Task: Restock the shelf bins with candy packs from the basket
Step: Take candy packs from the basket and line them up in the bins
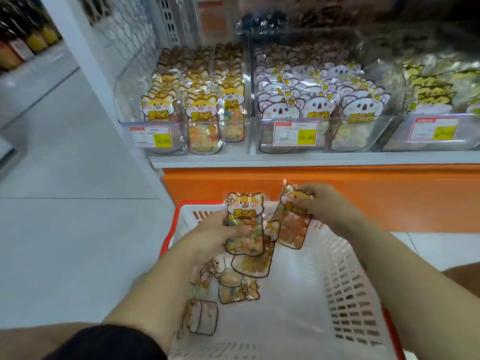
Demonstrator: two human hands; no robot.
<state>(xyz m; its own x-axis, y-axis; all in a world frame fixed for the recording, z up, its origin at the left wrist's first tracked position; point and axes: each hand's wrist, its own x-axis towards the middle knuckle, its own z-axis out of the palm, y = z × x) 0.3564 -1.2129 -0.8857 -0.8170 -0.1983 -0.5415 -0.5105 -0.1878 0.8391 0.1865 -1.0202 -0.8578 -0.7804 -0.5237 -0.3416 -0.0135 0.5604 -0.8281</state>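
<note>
My left hand (213,236) grips an upright fox-faced candy pack (245,224) above the white basket (345,289), with a second pack (255,263) hanging behind it. My right hand (324,206) pinches the top of another fox candy pack (293,224), tilted, just to the right. Several more packs (228,287) lie on the basket's floor near its left side. On the shelf ahead, the left clear bin (181,100) holds rows of the same fox packs.
A middle bin (322,105) holds koala-faced packs and a right bin (436,100) holds yellow-faced packs, each with a price tag. The shelf's white edge and orange base (389,193) stand right behind the basket. Pale floor tiles (65,203) spread to the left.
</note>
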